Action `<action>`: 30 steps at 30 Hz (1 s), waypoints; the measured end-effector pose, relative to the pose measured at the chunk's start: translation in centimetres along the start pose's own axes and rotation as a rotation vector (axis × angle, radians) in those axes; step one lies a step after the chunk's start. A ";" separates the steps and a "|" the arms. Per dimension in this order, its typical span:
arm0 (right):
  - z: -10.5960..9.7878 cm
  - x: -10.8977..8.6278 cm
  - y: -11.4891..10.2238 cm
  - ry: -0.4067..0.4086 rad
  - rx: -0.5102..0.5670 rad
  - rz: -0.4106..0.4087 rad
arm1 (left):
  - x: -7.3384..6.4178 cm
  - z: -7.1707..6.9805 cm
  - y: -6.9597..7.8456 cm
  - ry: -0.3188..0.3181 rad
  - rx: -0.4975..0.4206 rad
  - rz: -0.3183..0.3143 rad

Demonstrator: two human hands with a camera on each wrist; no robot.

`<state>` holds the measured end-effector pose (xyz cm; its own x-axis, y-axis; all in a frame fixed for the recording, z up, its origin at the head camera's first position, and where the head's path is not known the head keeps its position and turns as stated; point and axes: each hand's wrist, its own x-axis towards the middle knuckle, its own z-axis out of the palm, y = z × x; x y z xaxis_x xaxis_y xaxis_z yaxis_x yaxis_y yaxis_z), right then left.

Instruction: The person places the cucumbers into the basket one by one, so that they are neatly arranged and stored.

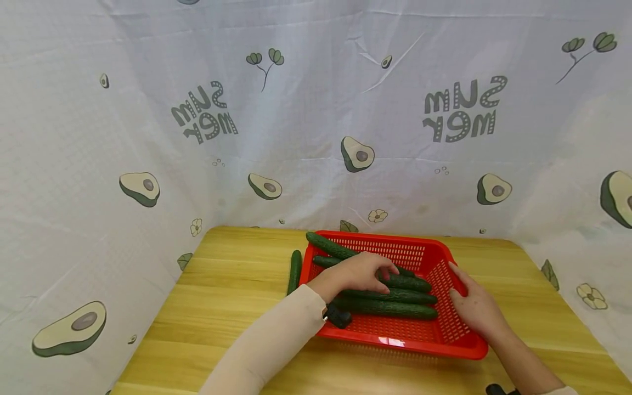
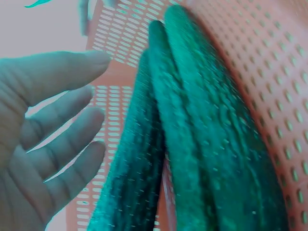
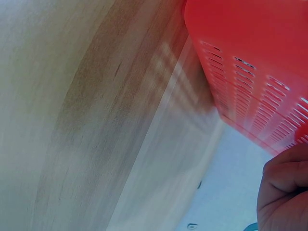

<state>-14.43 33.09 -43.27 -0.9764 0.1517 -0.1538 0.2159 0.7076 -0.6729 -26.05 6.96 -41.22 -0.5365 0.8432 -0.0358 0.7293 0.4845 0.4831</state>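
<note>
A red plastic basket (image 1: 410,344) holds several long green cucumbers (image 1: 395,308), lying roughly lengthwise. My left hand (image 1: 362,271) hovers over them with thumb and fingers loosely bent and apart, and nothing between them. In the left wrist view, that hand (image 2: 53,115) is beside three cucumbers (image 2: 202,130), its fingertips short of the nearest one. With my right hand (image 1: 476,307) I grip the basket's right end at the rim. The right wrist view shows the bent fingers of this hand (image 3: 284,192) at the perforated red wall (image 3: 250,91).
One more cucumber (image 1: 294,271) lies on the wooden table (image 1: 222,296), just left of the basket. A white cloth (image 1: 306,120) printed with avocados hangs behind the table and along its sides. A dark wrist device (image 1: 338,316) shows below my left wrist.
</note>
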 end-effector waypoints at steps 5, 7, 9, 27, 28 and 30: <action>0.2 0.1 -0.1 0.002 -0.005 -0.005 | -0.9 -1.5 -0.1 0.073 -0.062 0.025; 0.2 0.1 -0.1 -0.003 0.000 -0.003 | -1.5 -2.2 -0.1 0.090 -0.082 0.025; 0.2 0.1 -0.1 -0.011 0.003 0.003 | -2.2 -2.9 -0.1 0.108 -0.109 0.022; -0.1 0.1 -0.2 -0.025 0.007 0.013 | -8.4 -6.3 0.0 0.277 -0.197 0.050; -0.2 0.1 -0.2 -0.024 0.005 0.012 | -8.9 -6.3 -0.2 0.284 -0.210 0.045; -0.1 0.1 -0.2 -0.024 0.008 0.013 | -9.8 -6.3 -0.8 0.304 -0.247 0.030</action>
<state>-14.52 33.08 -43.05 -0.9731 0.1442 -0.1794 0.2285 0.7001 -0.6765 -24.04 -3.10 -35.73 -0.6451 0.7305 0.2242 0.6419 0.3589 0.6776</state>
